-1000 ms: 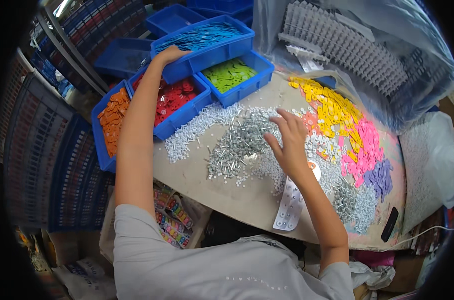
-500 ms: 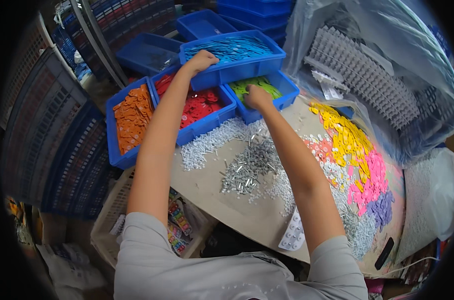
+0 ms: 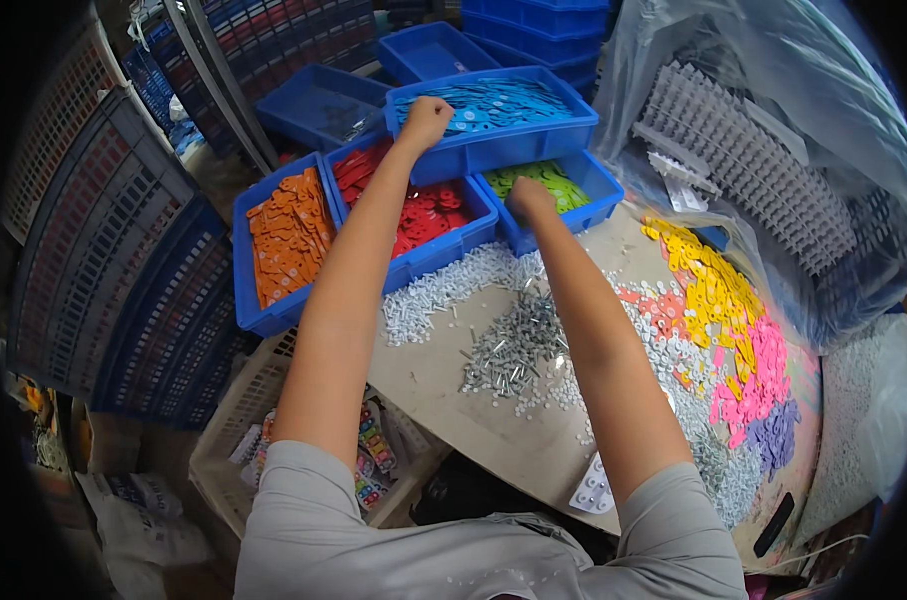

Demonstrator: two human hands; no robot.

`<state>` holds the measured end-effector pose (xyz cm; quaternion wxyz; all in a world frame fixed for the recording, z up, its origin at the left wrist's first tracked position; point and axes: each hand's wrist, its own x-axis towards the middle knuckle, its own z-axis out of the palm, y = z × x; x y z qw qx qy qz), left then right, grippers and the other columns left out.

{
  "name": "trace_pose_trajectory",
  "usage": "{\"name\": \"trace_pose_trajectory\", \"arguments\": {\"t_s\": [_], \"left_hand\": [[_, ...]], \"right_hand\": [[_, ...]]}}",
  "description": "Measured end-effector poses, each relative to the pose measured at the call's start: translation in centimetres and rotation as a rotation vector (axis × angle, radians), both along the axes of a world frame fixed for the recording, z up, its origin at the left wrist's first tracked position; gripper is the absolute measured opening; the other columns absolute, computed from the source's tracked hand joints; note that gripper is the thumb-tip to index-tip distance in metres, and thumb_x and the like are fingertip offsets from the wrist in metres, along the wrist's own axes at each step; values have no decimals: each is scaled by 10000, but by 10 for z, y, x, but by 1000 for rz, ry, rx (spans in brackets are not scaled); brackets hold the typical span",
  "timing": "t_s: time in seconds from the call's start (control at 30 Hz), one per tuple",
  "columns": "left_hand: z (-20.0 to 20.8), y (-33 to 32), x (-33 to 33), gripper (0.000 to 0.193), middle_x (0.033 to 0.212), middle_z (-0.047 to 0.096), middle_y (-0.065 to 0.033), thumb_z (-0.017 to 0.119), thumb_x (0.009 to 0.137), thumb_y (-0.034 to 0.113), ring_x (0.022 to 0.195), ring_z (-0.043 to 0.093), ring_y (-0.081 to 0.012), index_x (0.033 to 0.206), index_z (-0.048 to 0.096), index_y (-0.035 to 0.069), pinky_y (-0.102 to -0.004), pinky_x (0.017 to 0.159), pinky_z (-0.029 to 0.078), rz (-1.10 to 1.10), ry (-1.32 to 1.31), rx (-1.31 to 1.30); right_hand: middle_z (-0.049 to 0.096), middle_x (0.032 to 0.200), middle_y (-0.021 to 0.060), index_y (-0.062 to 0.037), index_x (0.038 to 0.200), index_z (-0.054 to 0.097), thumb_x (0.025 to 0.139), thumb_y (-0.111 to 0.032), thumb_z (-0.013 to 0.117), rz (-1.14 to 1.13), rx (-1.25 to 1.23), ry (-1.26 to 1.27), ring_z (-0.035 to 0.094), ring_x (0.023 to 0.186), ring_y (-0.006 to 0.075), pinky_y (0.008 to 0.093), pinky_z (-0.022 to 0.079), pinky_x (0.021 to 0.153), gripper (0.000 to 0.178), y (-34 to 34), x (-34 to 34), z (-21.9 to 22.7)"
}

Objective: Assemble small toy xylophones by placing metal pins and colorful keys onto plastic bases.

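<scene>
My left hand [image 3: 427, 122] is at the left end of a blue bin [image 3: 514, 140] filled with long light-blue plastic pieces [image 3: 514, 100]. Its fingers are curled closed; whatever they may hold is hidden. Lower and to the right, my right hand [image 3: 532, 200] reaches into a smaller blue bin [image 3: 606, 205] of green plastic pieces [image 3: 566, 188]. Those fingers are bent inward too, and the hand's back hides any piece in them. Under my left forearm lie red pieces [image 3: 424, 222] in a divided bin, with orange pieces [image 3: 289, 235] in the bin left of it.
On the table [image 3: 424, 375] lie white pegs [image 3: 439, 290], metal pins [image 3: 514, 345], and heaps of yellow [image 3: 709, 280], pink [image 3: 759, 380] and purple pieces [image 3: 774, 435]. A crate [image 3: 219, 450] sits below the left edge. Grey spiky strips [image 3: 754, 160] fill a clear bag at right.
The whole view has shifted, so everything sits further right in the picture. My right hand is curled more tightly over the green pieces. My left hand stays at the blue bin's left end.
</scene>
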<state>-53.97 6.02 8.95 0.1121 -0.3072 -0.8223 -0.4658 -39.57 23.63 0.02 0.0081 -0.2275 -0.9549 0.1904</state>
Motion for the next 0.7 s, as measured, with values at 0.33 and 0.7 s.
{"name": "trace_pose_trajectory", "arguments": {"t_s": [0.33,0.7], "left_hand": [[9,4,16,325,706,738,-122,506,964,227,602,713,-223,855,723,12,-377,618,569,174,-61,31],[5,-1,-1,276,680,702,-103,675,968,260,513,625,-133,886,718,-1,-282,470,489,15,-188,307]], "right_hand": [[742,998,192,10,1156,633,919,-166,629,41,-562,147,725,936,258,382,581,721,295,36,51,50],[718,1004,23,-45,1076,632,978,-183,641,262,-869,362,613,898,66,225,455,739,169,39,301,111]]}}
